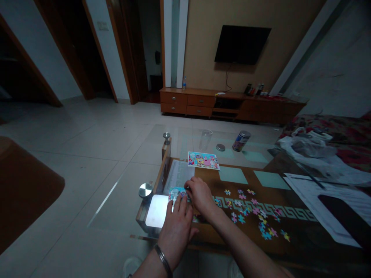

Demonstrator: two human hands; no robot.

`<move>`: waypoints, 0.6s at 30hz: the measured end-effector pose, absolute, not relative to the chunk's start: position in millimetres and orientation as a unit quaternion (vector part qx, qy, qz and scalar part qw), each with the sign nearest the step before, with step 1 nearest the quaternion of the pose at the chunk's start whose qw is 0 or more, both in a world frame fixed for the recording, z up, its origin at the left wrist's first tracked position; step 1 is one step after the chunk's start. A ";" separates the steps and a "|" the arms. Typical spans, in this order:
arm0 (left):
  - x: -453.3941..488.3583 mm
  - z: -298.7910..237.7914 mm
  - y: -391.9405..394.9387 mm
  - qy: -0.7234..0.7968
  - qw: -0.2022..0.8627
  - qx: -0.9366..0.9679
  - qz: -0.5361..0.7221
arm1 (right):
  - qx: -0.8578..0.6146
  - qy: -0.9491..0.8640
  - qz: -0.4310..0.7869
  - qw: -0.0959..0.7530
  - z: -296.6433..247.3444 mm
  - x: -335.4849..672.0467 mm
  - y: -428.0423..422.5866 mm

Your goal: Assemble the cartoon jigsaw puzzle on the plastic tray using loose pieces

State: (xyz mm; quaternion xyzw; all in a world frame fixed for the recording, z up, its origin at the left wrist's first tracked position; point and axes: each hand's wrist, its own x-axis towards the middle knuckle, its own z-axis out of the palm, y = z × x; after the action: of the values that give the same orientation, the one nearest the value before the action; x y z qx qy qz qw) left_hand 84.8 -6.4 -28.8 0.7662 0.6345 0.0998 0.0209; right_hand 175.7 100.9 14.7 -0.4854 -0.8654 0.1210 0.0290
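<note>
Tiled floor and a low wooden TV cabinet (199,103) lie far ahead, and in front stands a glass-top table (174,143) with a brown cover under the glass on the near part. Close to the table's left edge sits one small joined section of jigsaw puzzle (177,194), its longer side going left to right. Both arms come from the bottom of the view. The left hand (176,231), with a metal bangle (163,260) on the wrist, lies flat at the puzzle's near edge, fingers a little spread and pointing forward. The right hand (199,197) comes from the right, fingers bent down over the puzzle's right end; whether they pinch a piece, I cannot tell. To the right lie about thirty loose puzzle pieces (255,212), too small for exact counting. Beyond the hands are one picture card (203,160), its long side across, one tin can (241,141) and one drinking glass (205,139).
</note>
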 end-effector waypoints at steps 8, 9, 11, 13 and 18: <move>83.8 -29.1 -6.8 0.630 0.029 0.767 0.115 | -0.492 -0.862 0.123 0.020 18.9 174.0 99.5; 84.2 -28.3 -7.0 0.631 0.030 0.767 0.116 | -0.492 -0.862 0.122 0.020 18.9 174.0 99.4; 84.8 -24.5 -7.3 0.633 0.034 0.764 0.121 | -0.490 -0.863 0.119 0.021 18.3 174.1 99.5; 84.3 -17.6 -7.1 0.640 0.045 0.756 0.129 | -0.489 -0.864 0.116 0.022 17.1 174.2 99.8; 74.5 3.6 -2.5 0.682 0.058 0.715 0.143 | -0.488 -0.865 0.112 0.025 15.3 175.0 100.4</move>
State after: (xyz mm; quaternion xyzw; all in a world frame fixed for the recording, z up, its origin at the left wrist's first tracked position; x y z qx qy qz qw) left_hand 74.5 -2.5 3.6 0.7149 0.6820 0.1431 0.0576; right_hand 175.0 100.4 15.3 -0.4879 -0.8653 0.1120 0.0252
